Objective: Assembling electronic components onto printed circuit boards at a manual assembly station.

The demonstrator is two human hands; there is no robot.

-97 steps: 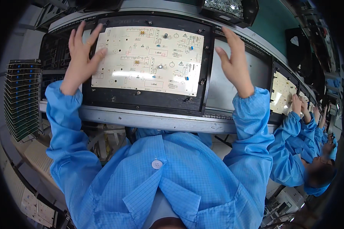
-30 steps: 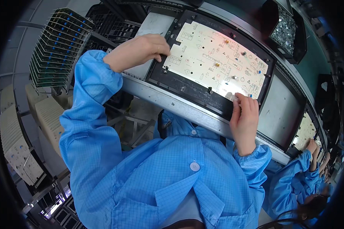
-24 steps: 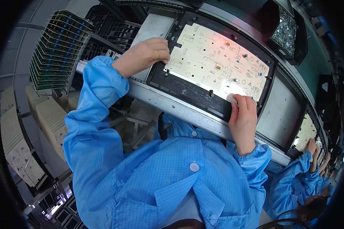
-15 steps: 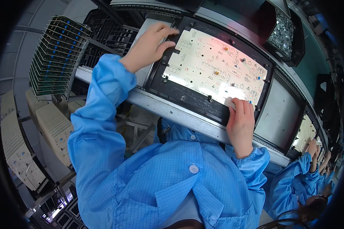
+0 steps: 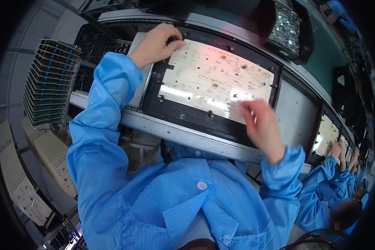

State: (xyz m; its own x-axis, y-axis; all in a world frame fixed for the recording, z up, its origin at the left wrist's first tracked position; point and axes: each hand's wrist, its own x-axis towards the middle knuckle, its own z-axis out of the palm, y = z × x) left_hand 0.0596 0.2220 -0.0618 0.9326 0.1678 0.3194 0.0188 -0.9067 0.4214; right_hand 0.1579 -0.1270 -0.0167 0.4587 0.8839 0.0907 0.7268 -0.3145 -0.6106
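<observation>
A cream circuit board (image 5: 187, 79) with printed symbols and a few small fitted components lies in a black frame (image 5: 177, 109) with clips around its edge. At the board's far left corner is my left hand (image 5: 156, 45), its thumb and forefinger bent toward each other at the frame's edge; whatever lies between the fingertips is hidden. My right hand (image 5: 263, 127) hovers above the near right part of the board. Motion smears its fingers, and a pale blur by the fingertips cannot be made out.
A black bin (image 5: 285, 31) of small shiny parts stands beyond the frame. Racks of upright boards (image 5: 50, 83) stand at left, with more cream boards (image 5: 50, 154) below. Along the metal rail (image 5: 187, 139) to the right, another person's hands (image 5: 338, 150) work at a second board (image 5: 326, 135).
My right hand has lifted off the board's near edge, blurring as it moves. The left fingers have curled closer together at the corner. The whole view has shifted slightly.
</observation>
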